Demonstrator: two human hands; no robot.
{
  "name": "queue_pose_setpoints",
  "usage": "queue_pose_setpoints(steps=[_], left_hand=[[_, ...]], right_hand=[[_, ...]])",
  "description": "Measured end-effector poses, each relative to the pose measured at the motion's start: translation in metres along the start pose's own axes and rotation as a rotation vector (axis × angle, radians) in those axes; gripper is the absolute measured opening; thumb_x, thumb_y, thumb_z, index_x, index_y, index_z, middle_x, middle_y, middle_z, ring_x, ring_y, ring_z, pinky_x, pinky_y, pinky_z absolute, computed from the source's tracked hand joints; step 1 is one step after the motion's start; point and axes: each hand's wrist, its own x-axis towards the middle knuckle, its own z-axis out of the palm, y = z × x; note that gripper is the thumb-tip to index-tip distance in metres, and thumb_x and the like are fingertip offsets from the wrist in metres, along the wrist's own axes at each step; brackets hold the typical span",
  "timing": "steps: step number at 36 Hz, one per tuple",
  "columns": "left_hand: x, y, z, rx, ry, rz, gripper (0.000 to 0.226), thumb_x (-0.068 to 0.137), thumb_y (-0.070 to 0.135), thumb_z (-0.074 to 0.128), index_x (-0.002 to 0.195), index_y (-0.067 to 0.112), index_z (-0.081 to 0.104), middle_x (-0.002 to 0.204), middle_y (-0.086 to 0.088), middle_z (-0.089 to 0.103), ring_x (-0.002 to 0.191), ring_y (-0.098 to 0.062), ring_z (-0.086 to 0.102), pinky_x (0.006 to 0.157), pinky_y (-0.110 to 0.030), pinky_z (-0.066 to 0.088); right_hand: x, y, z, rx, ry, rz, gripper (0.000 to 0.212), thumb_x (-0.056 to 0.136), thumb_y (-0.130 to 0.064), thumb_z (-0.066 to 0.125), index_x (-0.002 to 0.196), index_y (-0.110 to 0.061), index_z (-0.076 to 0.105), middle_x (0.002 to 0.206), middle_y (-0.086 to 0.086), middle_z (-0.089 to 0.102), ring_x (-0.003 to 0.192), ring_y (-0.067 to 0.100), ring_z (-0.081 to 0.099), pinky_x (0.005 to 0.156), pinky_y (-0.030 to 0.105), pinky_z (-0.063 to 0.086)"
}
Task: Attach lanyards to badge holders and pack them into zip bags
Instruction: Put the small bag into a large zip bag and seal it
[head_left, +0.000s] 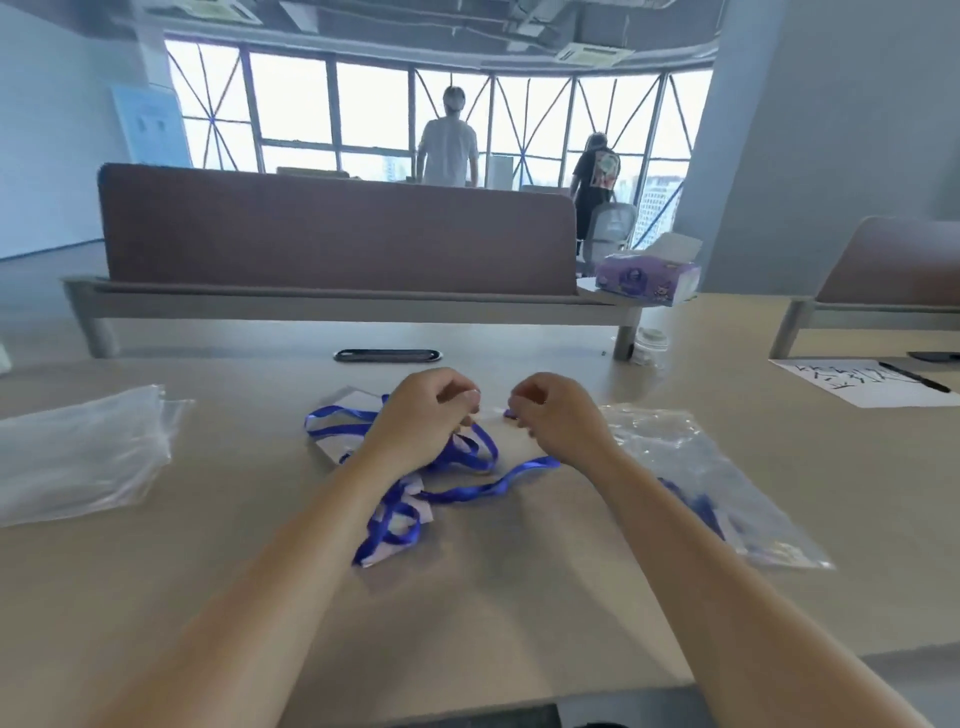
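Blue lanyards (457, 486) tangle on the table (519, 597); left hand (415, 415) and right hand (558, 415) pinch a clear holder between curled fingers.

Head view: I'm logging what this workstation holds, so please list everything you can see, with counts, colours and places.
lanyards: several tangled, blue, desk centre, under the hands
badge holders: count unclear, clear with white cards, among the lanyards
filled zip bag: one, clear with blue inside, right of the hands
empty bags: a stack, clear, desk left
tissue box: one, purple, far right by the divider
divider: one, brown, across the desk
paper: one sheet, white with black writing, far right
pen: one, black, on the paper
people: two, backs turned, by the windows
left hand: pinching near desk centre
right hand: pinching a blue end
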Motion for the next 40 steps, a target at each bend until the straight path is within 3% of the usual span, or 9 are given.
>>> queue_pose_setpoints(steps=[3,10,16,22,27,32,34,40], left_hand=[[-0.010,-0.021,-0.032,-0.028,0.055,-0.062,0.013,0.100,0.023,0.056,0.100,0.020,0.068,0.091,0.006,0.073,0.083,-0.011,0.071,0.086,-0.038,0.059],[-0.019,-0.067,-0.096,-0.028,0.138,-0.154,0.015,0.098,0.018,0.057,0.098,0.013,0.070,0.086,0.001,0.074,0.082,-0.019,0.072,0.084,-0.041,0.060],[-0.007,-0.095,-0.134,0.014,0.174,-0.188,0.018,0.098,0.018,0.054,0.097,0.009,0.070,0.089,-0.002,0.074,0.082,-0.021,0.072,0.084,-0.043,0.060],[0.012,-0.118,-0.144,0.050,0.191,-0.224,0.021,0.101,0.020,0.051,0.104,0.010,0.069,0.096,-0.004,0.073,0.085,-0.019,0.070,0.086,-0.039,0.060],[0.014,-0.131,-0.142,0.005,0.216,-0.233,0.019,0.100,0.020,0.053,0.103,0.011,0.069,0.094,0.000,0.073,0.084,-0.015,0.071,0.083,-0.036,0.061],[0.013,-0.139,-0.133,0.020,0.173,-0.227,0.017,0.097,0.018,0.053,0.091,0.016,0.069,0.090,-0.001,0.074,0.084,-0.020,0.071,0.084,-0.046,0.059],[0.012,-0.141,-0.132,0.024,0.178,-0.227,0.017,0.096,0.018,0.054,0.089,0.017,0.070,0.089,0.000,0.074,0.083,-0.019,0.071,0.084,-0.048,0.058],[0.013,-0.142,-0.131,0.082,0.180,-0.220,0.017,0.099,0.022,0.052,0.098,0.019,0.069,0.096,0.001,0.072,0.088,-0.017,0.069,0.088,-0.044,0.058]], right_hand=[[0.003,-0.025,0.030,-0.010,-0.070,-0.053,0.010,0.089,-0.022,0.058,0.090,-0.020,0.068,0.083,-0.004,0.072,0.079,0.019,0.068,0.078,0.041,0.058],[0.018,-0.078,0.091,-0.131,-0.155,-0.184,0.011,0.093,-0.026,0.057,0.090,-0.023,0.068,0.092,-0.005,0.069,0.084,0.016,0.062,0.076,0.032,0.050],[0.047,-0.107,0.136,-0.270,-0.227,-0.283,0.017,0.095,-0.031,0.057,0.103,-0.022,0.069,0.100,-0.006,0.069,0.088,0.014,0.062,0.083,0.034,0.053],[0.089,-0.113,0.166,-0.585,-0.339,-0.268,0.025,0.094,-0.019,0.052,0.106,-0.021,0.074,0.108,-0.001,0.072,0.092,0.020,0.065,0.088,0.039,0.055],[0.118,-0.114,0.182,-0.780,-0.455,-0.221,0.031,0.093,-0.020,0.060,0.123,-0.023,0.068,0.130,0.001,0.064,0.110,0.024,0.062,0.095,0.039,0.052],[0.135,-0.120,0.196,-0.889,-0.595,-0.096,0.059,0.080,-0.050,0.075,0.116,-0.005,0.062,0.110,0.007,0.065,0.096,0.026,0.063,0.084,0.036,0.051],[0.138,-0.122,0.200,-0.889,-0.632,-0.047,0.058,0.077,-0.053,0.077,0.105,-0.007,0.058,0.103,0.007,0.060,0.094,0.027,0.060,0.084,0.037,0.049],[0.142,-0.117,0.201,-0.824,-0.637,-0.011,0.068,0.078,-0.052,0.077,0.121,-0.003,0.060,0.103,0.008,0.058,0.095,0.026,0.058,0.087,0.035,0.047]])
